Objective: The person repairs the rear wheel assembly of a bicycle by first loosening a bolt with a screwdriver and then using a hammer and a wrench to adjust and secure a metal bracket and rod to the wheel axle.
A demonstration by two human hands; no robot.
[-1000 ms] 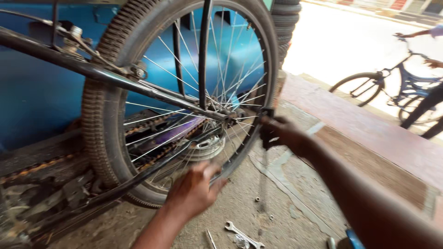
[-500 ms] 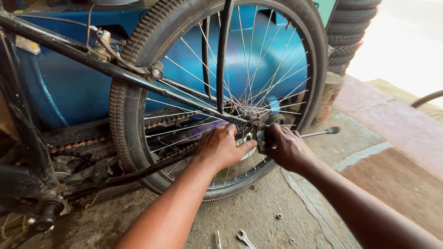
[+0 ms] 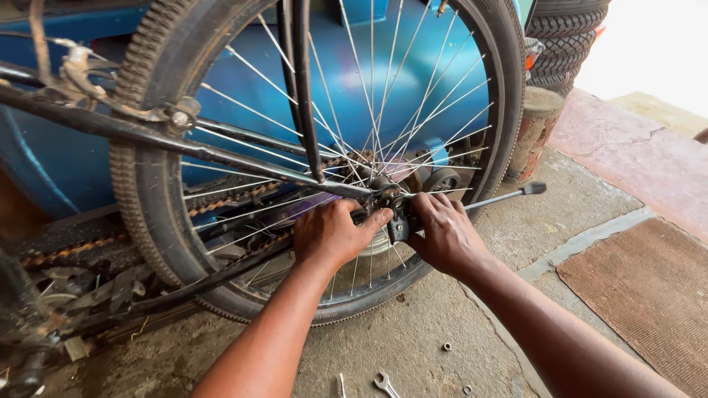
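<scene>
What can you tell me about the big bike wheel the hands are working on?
The bicycle wheel stands upright on the concrete floor. It has a black knobbly tyre, a dark rim and many thin silver spokes that meet at the hub. A rusty chain runs to its middle. The left hand and right hand both grip at the axle. A black frame bar crosses in front.

The big black rubber tyre looks bumpy and dull. The thin silver metal spokes shine. The grey concrete floor is rough. The brown mat on the right looks ribbed.
</scene>
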